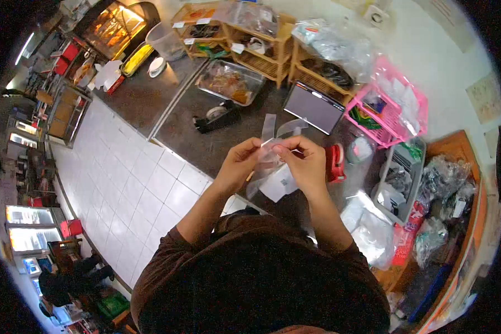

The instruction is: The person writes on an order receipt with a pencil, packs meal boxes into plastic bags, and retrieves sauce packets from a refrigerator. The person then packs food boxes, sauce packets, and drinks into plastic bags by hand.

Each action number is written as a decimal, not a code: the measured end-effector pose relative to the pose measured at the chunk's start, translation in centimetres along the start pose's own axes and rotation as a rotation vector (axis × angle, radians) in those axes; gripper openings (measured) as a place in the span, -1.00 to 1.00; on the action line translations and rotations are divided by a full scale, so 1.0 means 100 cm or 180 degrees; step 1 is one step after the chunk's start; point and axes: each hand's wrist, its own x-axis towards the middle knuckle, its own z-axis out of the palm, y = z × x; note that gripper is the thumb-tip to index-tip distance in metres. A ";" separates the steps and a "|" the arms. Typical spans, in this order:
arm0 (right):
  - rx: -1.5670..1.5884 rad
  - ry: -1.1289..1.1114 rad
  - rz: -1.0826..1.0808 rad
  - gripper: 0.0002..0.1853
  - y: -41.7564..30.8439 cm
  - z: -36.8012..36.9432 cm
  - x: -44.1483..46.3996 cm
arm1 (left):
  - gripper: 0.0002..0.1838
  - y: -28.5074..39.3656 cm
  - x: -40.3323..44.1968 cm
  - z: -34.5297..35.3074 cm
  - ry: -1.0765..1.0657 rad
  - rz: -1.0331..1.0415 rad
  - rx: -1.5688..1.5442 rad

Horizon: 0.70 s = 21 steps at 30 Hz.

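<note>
Thumbs and fingertips of a left hand [242, 160] and a right hand [305, 160] pinch a see-through plastic strip [269, 127] above a dark grey countertop [185, 142], with a loose end jutting out past the fingers. A white rectangular paper piece [278, 184] shows just below the grip. A shiny red object [335, 162] sits just beside the right hand. Farther out are a black tape dispenser [212, 118], a flat dark-screened tablet [314, 108], a clear plastic tray [253, 89] with brownish contents and a pink plastic basket [422, 108].
</note>
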 end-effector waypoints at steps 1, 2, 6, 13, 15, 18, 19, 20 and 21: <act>-0.0148 -0.0005 -0.0060 -0.91 0.002 0.011 0.001 | -0.82 0.007 -0.004 -0.002 0.0246 0.0485 0.1308; -0.0300 -0.0001 -0.0119 -0.91 0.003 0.021 0.002 | -0.87 0.013 -0.006 -0.006 0.0485 0.0957 0.2616; 0.0352 0.0198 -0.0320 -0.93 0.009 0.035 0.007 | -0.89 0.026 0.003 -0.049 0.0957 0.0940 0.1375; 0.0139 -0.0282 -0.0087 -0.88 -0.005 0.029 0.012 | -0.78 0.057 0.000 -0.052 0.0678 0.1087 0.2590; -0.0325 -0.0598 0.0196 -0.84 -0.017 0.027 0.009 | -0.79 0.060 0.000 -0.048 0.0646 0.1120 0.2666; -0.1307 -0.0707 -0.0068 -0.88 -0.029 0.026 0.012 | -0.78 0.072 0.002 -0.031 0.0519 0.1217 0.2863; -0.1313 -0.0659 -0.0073 -0.88 -0.029 0.026 0.013 | -0.77 0.075 0.003 -0.027 0.0438 0.1245 0.2973; -0.1302 -0.0626 -0.0267 -0.90 -0.028 0.027 0.014 | -0.77 0.075 0.006 -0.028 0.0391 0.1232 0.2976; -0.1289 -0.0594 -0.0454 -0.92 -0.026 0.028 0.015 | -0.78 0.077 0.010 -0.030 -0.0087 0.0980 0.2982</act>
